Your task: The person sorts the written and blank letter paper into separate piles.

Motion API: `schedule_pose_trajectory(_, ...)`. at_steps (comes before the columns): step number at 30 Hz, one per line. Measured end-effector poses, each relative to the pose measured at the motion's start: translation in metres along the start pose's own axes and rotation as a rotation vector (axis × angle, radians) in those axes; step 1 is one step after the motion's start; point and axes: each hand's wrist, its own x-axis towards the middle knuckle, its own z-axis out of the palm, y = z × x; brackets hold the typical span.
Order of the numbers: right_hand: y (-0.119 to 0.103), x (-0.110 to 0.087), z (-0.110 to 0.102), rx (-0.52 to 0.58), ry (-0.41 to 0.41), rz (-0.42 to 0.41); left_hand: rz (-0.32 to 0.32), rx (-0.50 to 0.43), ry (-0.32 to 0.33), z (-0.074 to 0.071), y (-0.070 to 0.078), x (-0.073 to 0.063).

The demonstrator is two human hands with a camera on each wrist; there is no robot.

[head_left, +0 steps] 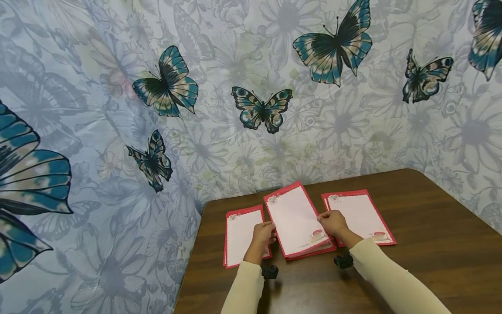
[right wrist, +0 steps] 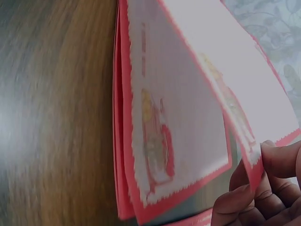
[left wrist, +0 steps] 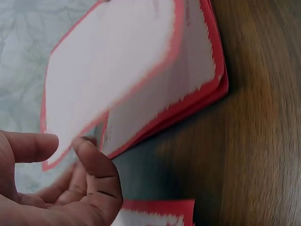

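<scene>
Between both hands is a raised stationery sheet (head_left: 294, 213), white with a red border, a small flower at its upper left and a coloured drawing at its lower right. It is tilted over a stack of like sheets (right wrist: 183, 141). My left hand (head_left: 262, 237) is at its left edge; in the left wrist view the thumb (left wrist: 35, 147) overlaps the sheet's face and curled fingers (left wrist: 96, 167) meet its edge. My right hand (head_left: 335, 224) pinches the opposite edge between thumb and fingers, bending the paper slightly in the right wrist view.
A second stack of red-bordered sheets (head_left: 239, 240) lies on the left, partly behind my left hand. Another stack (head_left: 354, 213) lies on the right, under my right hand's reach. The brown wooden table (head_left: 423, 244) meets a butterfly-printed wall (head_left: 243, 165) at the back.
</scene>
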Motion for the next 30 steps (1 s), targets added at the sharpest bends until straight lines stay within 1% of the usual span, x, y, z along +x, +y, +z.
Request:
schedule_pose_trajectory(4, -0.006, 0.0, 0.012, 0.037, -0.016, 0.0, 0.031, 0.051, 0.059, -0.012, -0.001, 0.002)
schedule_pose_trajectory(6, -0.009, 0.0, 0.018, 0.045, -0.02, 0.005, 0.028, 0.073, 0.082, -0.02, -0.001, 0.001)
schedule_pose_trajectory(11, -0.021, 0.0, 0.04, 0.102, -0.039, 0.036, 0.052, 0.09, 0.123, -0.043, -0.003, 0.002)
schedule_pose_trajectory(13, -0.027, -0.001, 0.051, 0.123, -0.048, 0.039, 0.079, 0.11, 0.145, -0.055, -0.004, 0.003)
schedule_pose_trajectory(17, -0.039, -0.002, 0.073, 0.094, -0.046, 0.004, 0.099, 0.153, 0.201, -0.079, -0.004, 0.004)
schedule_pose_trajectory(24, -0.057, -0.006, 0.112, -0.012, -0.05, -0.05, 0.087, 0.225, 0.303, -0.123, -0.009, 0.002)
schedule_pose_trajectory(27, -0.064, -0.007, 0.126, -0.016, -0.072, -0.08, 0.112, 0.28, 0.34, -0.138, -0.013, 0.002)
schedule_pose_trajectory(30, -0.07, -0.008, 0.14, -0.022, -0.085, -0.106, 0.145, 0.343, 0.373, -0.15, -0.016, 0.003)
